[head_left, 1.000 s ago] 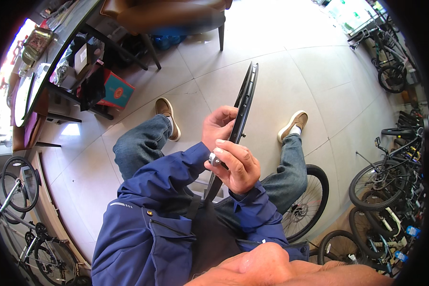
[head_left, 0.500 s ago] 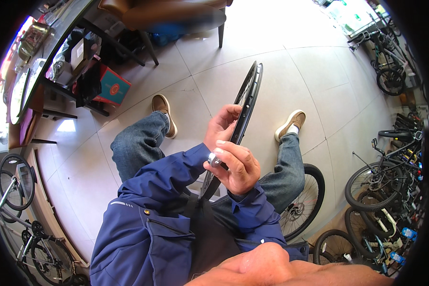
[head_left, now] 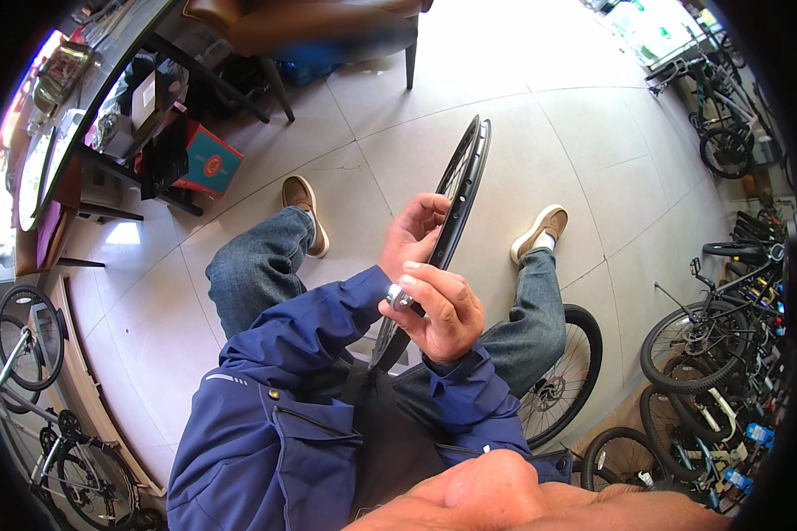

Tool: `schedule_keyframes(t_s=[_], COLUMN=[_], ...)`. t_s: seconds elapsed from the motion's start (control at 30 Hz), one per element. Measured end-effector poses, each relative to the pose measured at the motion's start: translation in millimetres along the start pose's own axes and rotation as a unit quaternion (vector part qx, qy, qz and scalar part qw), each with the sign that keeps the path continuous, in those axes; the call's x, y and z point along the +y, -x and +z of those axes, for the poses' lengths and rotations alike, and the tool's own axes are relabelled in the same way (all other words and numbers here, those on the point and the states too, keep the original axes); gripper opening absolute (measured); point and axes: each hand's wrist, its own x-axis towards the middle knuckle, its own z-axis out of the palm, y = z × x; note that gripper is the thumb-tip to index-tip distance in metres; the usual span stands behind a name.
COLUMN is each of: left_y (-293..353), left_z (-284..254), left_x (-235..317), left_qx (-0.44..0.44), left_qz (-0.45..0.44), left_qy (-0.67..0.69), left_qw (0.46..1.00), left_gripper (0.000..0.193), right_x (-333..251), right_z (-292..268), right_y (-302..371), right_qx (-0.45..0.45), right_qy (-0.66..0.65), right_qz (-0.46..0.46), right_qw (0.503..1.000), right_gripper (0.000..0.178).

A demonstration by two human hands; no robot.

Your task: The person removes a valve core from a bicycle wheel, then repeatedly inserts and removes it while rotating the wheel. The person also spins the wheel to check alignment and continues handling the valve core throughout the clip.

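A bare black bicycle wheel (head_left: 452, 232) without a tyre stands nearly edge-on between my legs, its top leaning slightly right. Its lower end is partly hidden by my hands and sleeves. My left hand (head_left: 411, 234) is at the spokes on the wheel's left side, fingers curled against the rim; its fingertips are partly hidden. Nearer to me, my right hand (head_left: 444, 311) is closed, pinching a small round silver metal tool (head_left: 398, 297) between thumb and fingers. This tool is just left of the rim; whether it touches a spoke I cannot tell.
Behind my right leg is a tyred wheel (head_left: 568, 380). Several bicycles (head_left: 695, 345) crowd the right side, and others (head_left: 62, 442) stand at the lower left. A teal and red box (head_left: 211, 162) sits by the table, with a brown chair (head_left: 328, 26) at the top.
The wheel's top has shifted very slightly to the right. The silver tool has turned a little in my right hand; both hands stay in nearly the same place.
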Motion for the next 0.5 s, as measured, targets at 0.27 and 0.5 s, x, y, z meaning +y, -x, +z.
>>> schedule_keyframes(t_s=[0.27,0.5], left_y=[-0.9,-1.4], left_z=[-7.7,-1.1], left_x=[1.5,-2.1], left_qx=[-0.031,-0.01], left_qz=[-0.01,-0.007], left_qy=[-0.03,-0.004], left_qw=[0.999,1.0], left_gripper=[0.011,0.013], right_x=[0.7,0.4], right_z=[1.0,-0.8], right_y=[0.8,0.9], right_qx=[0.001,-0.002], right_qy=[0.008,0.012], right_qz=[0.0,0.0], right_qw=[1.0,1.0], right_gripper=[0.053,0.053])
